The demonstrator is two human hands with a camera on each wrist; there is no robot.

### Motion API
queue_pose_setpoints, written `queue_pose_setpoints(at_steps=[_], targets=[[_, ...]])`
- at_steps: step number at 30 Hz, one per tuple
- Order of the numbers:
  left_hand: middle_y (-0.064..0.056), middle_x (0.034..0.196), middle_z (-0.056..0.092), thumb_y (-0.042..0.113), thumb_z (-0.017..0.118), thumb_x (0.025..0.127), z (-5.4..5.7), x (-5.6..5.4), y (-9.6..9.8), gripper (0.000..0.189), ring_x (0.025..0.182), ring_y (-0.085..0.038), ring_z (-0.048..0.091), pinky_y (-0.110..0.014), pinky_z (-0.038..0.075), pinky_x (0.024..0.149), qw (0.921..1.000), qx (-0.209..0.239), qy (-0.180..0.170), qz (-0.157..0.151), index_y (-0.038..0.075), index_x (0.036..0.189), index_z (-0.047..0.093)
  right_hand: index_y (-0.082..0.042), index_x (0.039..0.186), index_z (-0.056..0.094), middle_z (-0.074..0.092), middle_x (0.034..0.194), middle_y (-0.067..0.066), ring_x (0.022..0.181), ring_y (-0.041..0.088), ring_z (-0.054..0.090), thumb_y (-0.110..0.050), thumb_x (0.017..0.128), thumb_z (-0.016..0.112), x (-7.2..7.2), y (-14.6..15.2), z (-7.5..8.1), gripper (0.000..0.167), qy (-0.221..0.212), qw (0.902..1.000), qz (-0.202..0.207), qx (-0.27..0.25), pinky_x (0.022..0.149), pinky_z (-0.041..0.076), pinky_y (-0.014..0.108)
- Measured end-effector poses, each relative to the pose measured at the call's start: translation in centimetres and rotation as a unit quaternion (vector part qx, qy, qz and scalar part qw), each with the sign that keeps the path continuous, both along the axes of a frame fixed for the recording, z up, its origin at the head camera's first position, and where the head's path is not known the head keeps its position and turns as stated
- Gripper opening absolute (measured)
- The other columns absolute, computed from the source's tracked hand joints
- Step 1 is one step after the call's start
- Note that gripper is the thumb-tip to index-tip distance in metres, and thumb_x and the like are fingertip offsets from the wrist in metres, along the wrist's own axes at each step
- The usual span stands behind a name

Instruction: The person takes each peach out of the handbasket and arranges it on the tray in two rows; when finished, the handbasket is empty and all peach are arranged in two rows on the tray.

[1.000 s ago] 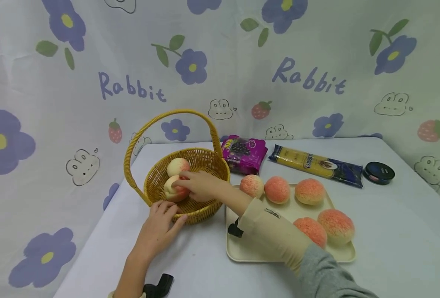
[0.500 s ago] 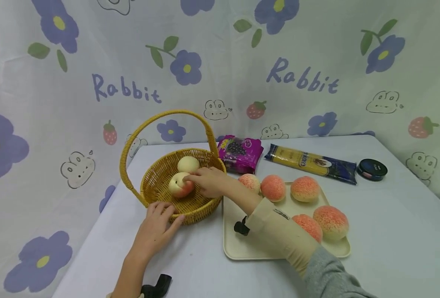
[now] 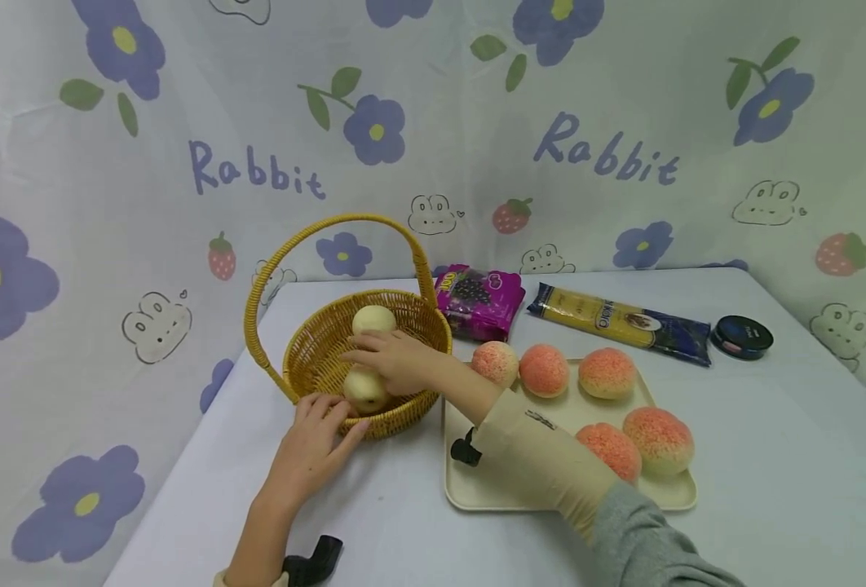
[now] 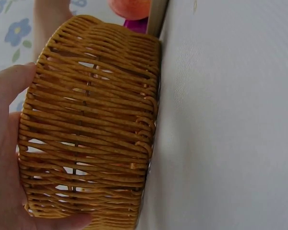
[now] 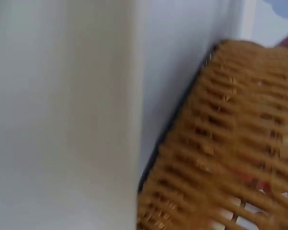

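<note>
A brown wicker basket (image 3: 396,422) with a tall arched handle stands at the left of the table. Inside it are two pale, peach-like fruits: a rear fruit (image 3: 373,319) and a front fruit (image 3: 364,393). My right hand (image 3: 396,363) reaches over the basket's right rim, fingers stretched between the two fruits; whether the fingertips touch either one is unclear. My left hand (image 3: 315,448) holds the basket's front-left rim, fingers over the edge. The left wrist view shows that hand against the woven wall (image 4: 91,129). In the right wrist view the hand is hidden.
Right of the basket is a cream tray (image 3: 470,485) with several reddish peach-like fruits (image 3: 659,440). Behind stand a purple grape-picture package (image 3: 479,302), a yellow-and-blue packet (image 3: 620,322) and a round dark tin (image 3: 743,337). A printed cloth (image 3: 433,106) hangs at the back.
The front fruit has turned and shifted toward the basket's front, and its red side no longer shows. My right fingers have spread out above it. My left hand stays on the rim.
</note>
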State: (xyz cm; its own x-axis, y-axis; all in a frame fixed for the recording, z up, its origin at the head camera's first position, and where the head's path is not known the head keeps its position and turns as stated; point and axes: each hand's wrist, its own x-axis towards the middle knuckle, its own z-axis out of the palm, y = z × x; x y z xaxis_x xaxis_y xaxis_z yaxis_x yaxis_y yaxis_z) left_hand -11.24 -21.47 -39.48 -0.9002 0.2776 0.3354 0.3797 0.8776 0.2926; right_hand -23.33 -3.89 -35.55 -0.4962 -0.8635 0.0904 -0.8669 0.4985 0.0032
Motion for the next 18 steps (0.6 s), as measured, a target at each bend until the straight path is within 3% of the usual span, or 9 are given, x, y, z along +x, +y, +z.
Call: queue_pose_setpoints(at_steps=[3,7,12,18], targets=[[-0.008,0.107,0.053,0.045,0.048,0.093,0.1,0.0,0.0,0.035,0.115,-0.03,0.037,-0.051,0.043,0.082,1.0,-0.004,-0.001,0.0,0.013,0.097,0.061,-0.029,0.139,0.038,0.031,0.145,0.0,0.133,0.019,0.026,-0.014,0.088,0.056,0.4,-0.6,-0.1,0.056,-0.097,0.9949,0.015,0.023,0.105,0.026,0.041],[-0.008,0.106,0.053,0.044,0.048,0.093,0.3,-0.1,0.1,0.037,0.115,-0.03,0.037,-0.051,0.044,0.08,1.0,-0.008,0.001,-0.004,0.01,0.1,0.061,-0.032,0.137,0.041,0.037,0.14,-0.001,0.127,0.016,0.034,-0.003,0.083,0.055,0.5,-0.1,0.1,0.063,-0.21,0.9772,0.002,0.029,0.102,0.031,0.039],[-0.009,0.108,0.053,0.045,0.048,0.093,0.2,-0.1,0.1,0.038,0.116,-0.03,0.036,-0.051,0.044,0.079,1.0,-0.005,-0.002,-0.003,0.01,0.1,0.062,-0.03,0.139,0.038,0.041,0.135,0.001,0.121,0.013,0.038,-0.023,0.087,0.057,0.2,0.8,0.0,0.056,-0.252,0.9674,-0.002,0.02,0.098,0.035,0.034],[-0.009,0.109,0.053,0.045,0.048,0.092,-0.1,-0.2,0.1,0.039,0.115,-0.03,0.037,-0.051,0.044,0.079,1.0,-0.004,0.004,-0.004,0.011,0.101,0.063,-0.025,0.137,0.04,0.047,0.127,0.002,0.114,0.014,0.045,-0.045,0.091,0.048,-0.1,0.7,-0.5,0.051,-0.27,0.9627,-0.015,-0.005,0.091,0.039,0.031]])
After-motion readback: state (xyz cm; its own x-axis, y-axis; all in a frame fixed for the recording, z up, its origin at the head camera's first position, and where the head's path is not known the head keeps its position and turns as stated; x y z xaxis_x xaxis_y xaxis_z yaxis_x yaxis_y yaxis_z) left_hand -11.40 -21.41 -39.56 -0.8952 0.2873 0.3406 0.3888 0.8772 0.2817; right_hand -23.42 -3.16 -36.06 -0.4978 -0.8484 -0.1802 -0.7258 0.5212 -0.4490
